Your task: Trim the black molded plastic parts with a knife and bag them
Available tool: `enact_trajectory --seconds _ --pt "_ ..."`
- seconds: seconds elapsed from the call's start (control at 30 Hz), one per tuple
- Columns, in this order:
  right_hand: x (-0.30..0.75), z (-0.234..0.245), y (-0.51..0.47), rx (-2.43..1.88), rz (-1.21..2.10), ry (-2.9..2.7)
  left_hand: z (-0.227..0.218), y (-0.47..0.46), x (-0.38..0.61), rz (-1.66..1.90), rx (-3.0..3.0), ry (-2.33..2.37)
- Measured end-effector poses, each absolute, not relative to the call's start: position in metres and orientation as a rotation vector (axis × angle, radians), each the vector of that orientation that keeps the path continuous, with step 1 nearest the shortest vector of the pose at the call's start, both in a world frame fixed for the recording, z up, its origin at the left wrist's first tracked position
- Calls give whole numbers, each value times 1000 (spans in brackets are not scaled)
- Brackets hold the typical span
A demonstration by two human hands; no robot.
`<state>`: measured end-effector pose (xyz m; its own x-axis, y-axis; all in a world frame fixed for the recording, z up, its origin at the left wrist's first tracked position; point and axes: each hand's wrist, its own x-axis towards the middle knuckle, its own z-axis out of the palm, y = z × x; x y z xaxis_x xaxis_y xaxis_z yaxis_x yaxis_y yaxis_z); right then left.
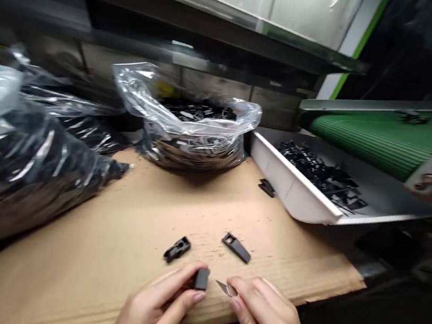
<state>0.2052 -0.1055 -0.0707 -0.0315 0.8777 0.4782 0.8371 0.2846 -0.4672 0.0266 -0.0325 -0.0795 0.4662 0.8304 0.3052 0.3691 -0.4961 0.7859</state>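
Between the thumb and fingers of my left hand [164, 305] is a small black plastic part [202, 278], its blocky end showing and the rest hidden by the fingers. My right hand [265, 313] pinches a craft knife, whose pointed blade [225, 288] aims left at the part, a small gap away from it. Just beyond my hands, two more black plastic parts lie on the cardboard: a hollow one [177, 249] on the left and a tapered one [236, 247] with a square opening on the right.
Cardboard [146, 200] covers the bench. A clear bag [199, 138] of black parts stands at the back; another filled bag [38, 169] leans in from the left. On the right, a white tray [293, 186] holds black parts below a green conveyor belt [373, 133]. One part [266, 187] lies beside the tray.
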Motion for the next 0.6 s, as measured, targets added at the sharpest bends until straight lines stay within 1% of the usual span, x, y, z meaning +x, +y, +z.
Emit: enact_trajectory --seconds 0.1,0.27,0.4,0.6 --pt "197 -74 -102 -1467 103 -1848 -67 -35 32 923 2023 963" --pt "198 -78 -103 -1402 93 -1900 -64 -39 33 920 1998 952" --pt "196 -79 -106 -1449 73 -1831 -64 -41 32 911 2049 941" --pt "194 -73 -107 -1520 142 -1819 -63 -42 36 918 2118 950"
